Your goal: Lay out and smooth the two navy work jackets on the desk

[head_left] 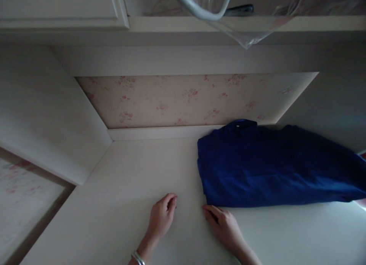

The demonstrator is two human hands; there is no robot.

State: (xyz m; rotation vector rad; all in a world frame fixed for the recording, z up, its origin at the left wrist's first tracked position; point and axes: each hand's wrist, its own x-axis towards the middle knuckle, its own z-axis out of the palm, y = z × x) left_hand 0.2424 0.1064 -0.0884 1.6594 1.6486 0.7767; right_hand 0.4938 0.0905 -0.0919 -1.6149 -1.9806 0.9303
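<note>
A folded blue garment [271, 166] lies on the white shelf surface [120, 188], pushed toward the back right. My right hand [224, 227] rests flat on the shelf with its fingertips at the garment's near left corner, holding nothing. My left hand [161, 217] lies on the bare shelf a little left of the garment, fingers curled loosely, not touching the cloth. A silver bracelet [138, 257] is on my left wrist.
The shelf sits in a white cabinet recess with a floral-papered back panel [185, 101] and white side walls [42, 112]. Above, a higher shelf edge [228, 24] carries a grey curved hanger [203, 9] and clear plastic wrap [257, 28].
</note>
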